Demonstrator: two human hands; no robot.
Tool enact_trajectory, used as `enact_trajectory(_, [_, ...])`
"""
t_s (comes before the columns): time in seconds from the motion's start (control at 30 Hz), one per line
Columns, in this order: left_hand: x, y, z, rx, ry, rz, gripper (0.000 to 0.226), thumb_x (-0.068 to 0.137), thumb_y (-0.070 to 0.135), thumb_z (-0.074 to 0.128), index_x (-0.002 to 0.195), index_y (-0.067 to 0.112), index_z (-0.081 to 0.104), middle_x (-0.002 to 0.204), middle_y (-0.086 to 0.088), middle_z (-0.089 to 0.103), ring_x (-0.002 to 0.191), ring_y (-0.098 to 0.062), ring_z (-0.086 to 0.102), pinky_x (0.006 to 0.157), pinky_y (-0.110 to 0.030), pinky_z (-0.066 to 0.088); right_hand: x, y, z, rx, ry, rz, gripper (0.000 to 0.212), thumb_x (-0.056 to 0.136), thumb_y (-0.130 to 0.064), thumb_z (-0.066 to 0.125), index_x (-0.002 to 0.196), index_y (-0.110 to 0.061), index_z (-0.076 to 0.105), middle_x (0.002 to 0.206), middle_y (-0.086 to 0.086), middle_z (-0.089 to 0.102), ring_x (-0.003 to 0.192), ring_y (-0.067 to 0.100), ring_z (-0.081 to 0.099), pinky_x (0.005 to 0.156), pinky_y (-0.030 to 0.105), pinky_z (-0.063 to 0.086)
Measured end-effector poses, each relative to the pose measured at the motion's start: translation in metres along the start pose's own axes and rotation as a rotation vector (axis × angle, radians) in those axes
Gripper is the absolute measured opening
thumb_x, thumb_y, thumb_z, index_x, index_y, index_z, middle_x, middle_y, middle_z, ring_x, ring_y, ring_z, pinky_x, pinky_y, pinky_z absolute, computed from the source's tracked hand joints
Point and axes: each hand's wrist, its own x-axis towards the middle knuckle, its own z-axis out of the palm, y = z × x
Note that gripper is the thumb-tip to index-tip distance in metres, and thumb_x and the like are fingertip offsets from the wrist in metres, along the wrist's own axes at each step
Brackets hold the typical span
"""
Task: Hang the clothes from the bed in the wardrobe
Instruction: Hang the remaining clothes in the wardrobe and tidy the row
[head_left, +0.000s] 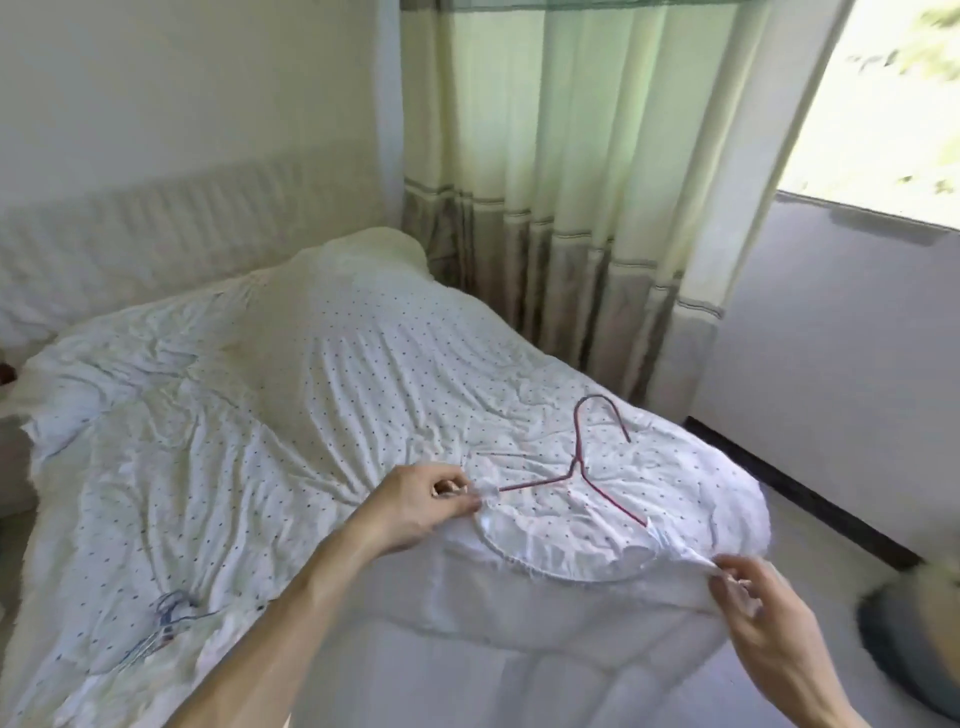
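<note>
The red wire hanger (574, 470) lies flat on the bed (260, 364) between the 2 hands, hook pointing away, its long axis running left to right inside the neckline of the white garment (545, 603) draped over the bed's near edge. The left hand (415, 506), the nearer one, has its grip pinched on fabric at the hanger's left tip. The right hand (763, 618) pinches the garment's shoulder just beyond the other tip, and a pale curtain (571, 182) hangs behind the bed.

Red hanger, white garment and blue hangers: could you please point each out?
red hanger (574, 463): head view, twisted neck.
white garment (519, 608): head view, fabric below neckline.
blue hangers (165, 616): head view, bundle's middle.
</note>
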Motion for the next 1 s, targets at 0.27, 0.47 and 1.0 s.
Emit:
enact_trajectory(0.27, [0.053, 0.233, 0.12, -0.133, -0.415, 0.25, 0.018, 0.085, 0.042, 0.075, 0.088, 0.024, 0.075, 0.081, -0.001, 0.068, 0.073, -0.012, 0.059, 0.069, -0.026, 0.046, -0.07, 0.092, -0.2, -0.056, 0.509, 0.152, 0.028, 0.092, -0.01, 0.066, 0.105, -0.036, 0.066, 0.099, -0.008, 0.065, 0.09, -0.005, 0.059, 0.072, 0.002, 0.041])
enact_trajectory(0.47, [0.064, 0.35, 0.21, -0.192, -0.738, 0.445, 0.019, 0.076, 0.033, 0.076, 0.084, 0.016, 0.074, 0.072, 0.0, 0.058, 0.069, -0.011, 0.05, 0.059, -0.016, 0.038, -0.148, 0.12, -0.273, -0.086, 0.656, 0.267, 0.029, 0.087, -0.025, 0.075, 0.112, -0.038, 0.069, 0.108, -0.019, 0.067, 0.103, -0.008, 0.059, 0.083, 0.008, 0.041])
enact_trajectory(1.0, [0.052, 0.487, 0.349, 0.167, -1.456, 0.849, 0.039, 0.086, 0.047, 0.065, 0.122, 0.033, 0.068, 0.106, -0.011, 0.07, 0.101, -0.023, 0.066, 0.092, -0.04, 0.047, -0.255, 0.154, -0.303, -0.558, 1.121, 0.748, 0.035, 0.1, -0.045, 0.038, 0.112, -0.023, 0.064, 0.095, -0.002, 0.059, 0.094, 0.016, 0.054, 0.08, 0.031, 0.044])
